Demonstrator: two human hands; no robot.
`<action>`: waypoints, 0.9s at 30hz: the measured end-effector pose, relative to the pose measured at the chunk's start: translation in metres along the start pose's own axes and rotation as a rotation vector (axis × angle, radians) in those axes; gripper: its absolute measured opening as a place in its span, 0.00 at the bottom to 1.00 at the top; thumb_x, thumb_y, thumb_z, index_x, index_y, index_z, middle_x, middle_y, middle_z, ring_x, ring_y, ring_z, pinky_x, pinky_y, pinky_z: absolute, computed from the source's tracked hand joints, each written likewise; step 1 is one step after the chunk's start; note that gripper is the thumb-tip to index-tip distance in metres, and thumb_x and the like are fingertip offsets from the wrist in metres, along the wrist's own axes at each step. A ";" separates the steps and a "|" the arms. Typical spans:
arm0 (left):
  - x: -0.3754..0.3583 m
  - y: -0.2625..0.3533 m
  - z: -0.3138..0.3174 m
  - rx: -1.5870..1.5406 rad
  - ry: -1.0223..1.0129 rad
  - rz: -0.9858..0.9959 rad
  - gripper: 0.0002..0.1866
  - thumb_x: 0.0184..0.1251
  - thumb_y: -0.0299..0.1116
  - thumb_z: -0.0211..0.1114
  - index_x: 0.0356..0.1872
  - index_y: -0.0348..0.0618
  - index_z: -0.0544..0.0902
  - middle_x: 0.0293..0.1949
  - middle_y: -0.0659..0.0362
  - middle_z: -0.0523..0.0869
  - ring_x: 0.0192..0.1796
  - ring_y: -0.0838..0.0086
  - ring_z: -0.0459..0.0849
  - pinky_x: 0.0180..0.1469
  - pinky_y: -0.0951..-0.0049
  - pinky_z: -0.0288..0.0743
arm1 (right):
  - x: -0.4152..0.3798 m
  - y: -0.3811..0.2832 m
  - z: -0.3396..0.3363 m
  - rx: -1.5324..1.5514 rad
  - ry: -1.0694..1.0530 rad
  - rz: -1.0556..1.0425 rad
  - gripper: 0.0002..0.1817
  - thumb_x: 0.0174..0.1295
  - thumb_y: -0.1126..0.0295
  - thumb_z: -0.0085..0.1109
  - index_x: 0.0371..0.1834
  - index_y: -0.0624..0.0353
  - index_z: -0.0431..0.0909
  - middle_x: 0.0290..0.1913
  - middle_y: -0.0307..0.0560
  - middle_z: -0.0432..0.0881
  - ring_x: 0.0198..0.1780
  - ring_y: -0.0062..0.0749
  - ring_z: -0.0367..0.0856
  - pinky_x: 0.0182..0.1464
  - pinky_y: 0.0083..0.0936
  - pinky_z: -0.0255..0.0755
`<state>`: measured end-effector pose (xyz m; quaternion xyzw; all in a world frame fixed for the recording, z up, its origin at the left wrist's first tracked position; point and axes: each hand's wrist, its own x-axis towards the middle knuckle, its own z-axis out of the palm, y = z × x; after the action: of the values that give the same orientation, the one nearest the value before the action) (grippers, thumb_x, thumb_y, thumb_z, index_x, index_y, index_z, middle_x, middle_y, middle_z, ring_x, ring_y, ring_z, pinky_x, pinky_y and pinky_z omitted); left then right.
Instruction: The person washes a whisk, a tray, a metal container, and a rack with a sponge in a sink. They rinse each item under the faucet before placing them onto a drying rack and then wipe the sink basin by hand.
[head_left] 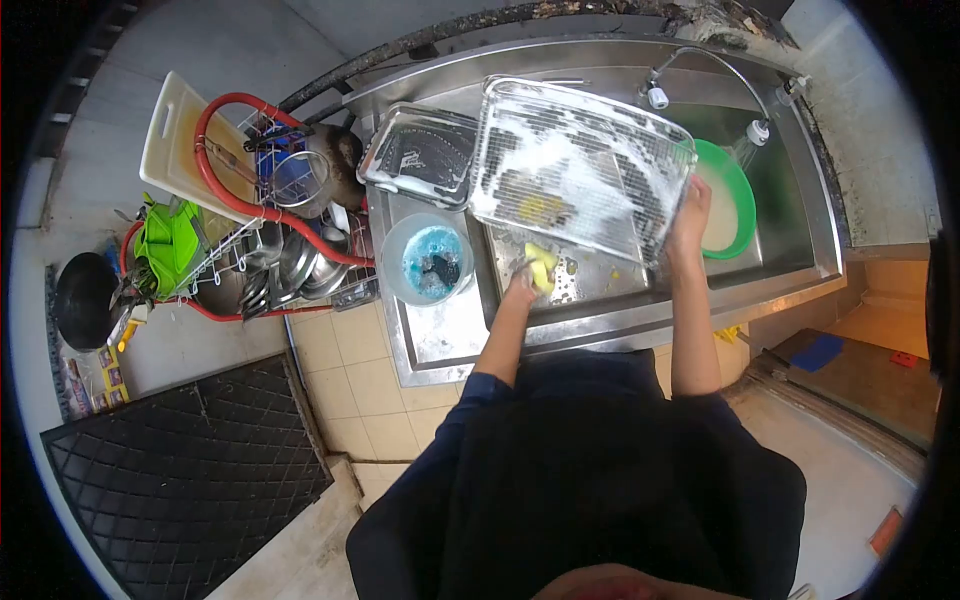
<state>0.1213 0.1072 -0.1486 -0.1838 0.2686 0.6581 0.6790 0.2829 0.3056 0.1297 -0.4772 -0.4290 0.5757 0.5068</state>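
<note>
Soapy metal is what you are holding: a wire rack (580, 170) covered with white foam, tilted up over the sink (800, 230). Your right hand (690, 215) is clamped on the right edge of the rack, with the fingers closed around the frame. Your left hand (525, 280) is below the near edge and is closed on a yellow sponge (543, 265); the sponge is just beside the lower edge of the rack, and I cannot tell if it is touching it. The long side of the rack is running from upper left to lower right, so the foamy face is lying above and a little to the right of the sponge hand, and the left hand is the nearer one to that face.

Behind the rack a second metal tray (420, 155) is leaning, touching or nearly touching its left edge. A round tub (428, 260) with blue soapy water is standing on the drainboard, left of your left hand. A green basin (735, 200) is sitting in the sink under the faucet (700, 70), close to your right hand and partly hidden by the rack. Further left a dish rack (290, 240) with pots is standing well apart, and a cutting board (185, 150) is leaning beside it.
</note>
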 end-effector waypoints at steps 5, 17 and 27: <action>-0.023 -0.018 -0.019 0.008 0.054 -0.019 0.20 0.69 0.45 0.46 0.44 0.38 0.75 0.33 0.51 0.81 0.29 0.63 0.80 0.30 0.66 0.76 | -0.022 -0.033 0.118 -0.117 -0.138 -0.377 0.13 0.70 0.64 0.40 0.50 0.61 0.62 0.46 0.45 0.66 0.46 0.27 0.66 0.44 0.24 0.67; -0.071 -0.004 0.001 -0.101 0.076 -0.013 0.17 0.65 0.43 0.54 0.47 0.41 0.71 0.32 0.53 0.78 0.30 0.64 0.78 0.34 0.64 0.73 | -0.010 0.109 0.270 -0.453 -0.921 -1.816 0.24 0.51 0.54 0.62 0.51 0.47 0.71 0.31 0.34 0.74 0.32 0.22 0.76 0.31 0.21 0.68; -0.045 0.011 -0.035 0.002 -0.074 -0.034 0.18 0.65 0.44 0.52 0.48 0.41 0.73 0.37 0.56 0.78 0.35 0.66 0.77 0.39 0.65 0.71 | -0.017 0.231 0.233 -0.947 -1.165 -1.285 0.28 0.60 0.71 0.40 0.66 0.39 0.56 0.67 0.58 0.57 0.68 0.52 0.55 0.68 0.39 0.53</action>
<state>0.1062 0.0512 -0.1480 -0.1631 0.2406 0.6528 0.6996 0.0137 0.2589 -0.0528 0.0508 -0.9750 0.1046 0.1895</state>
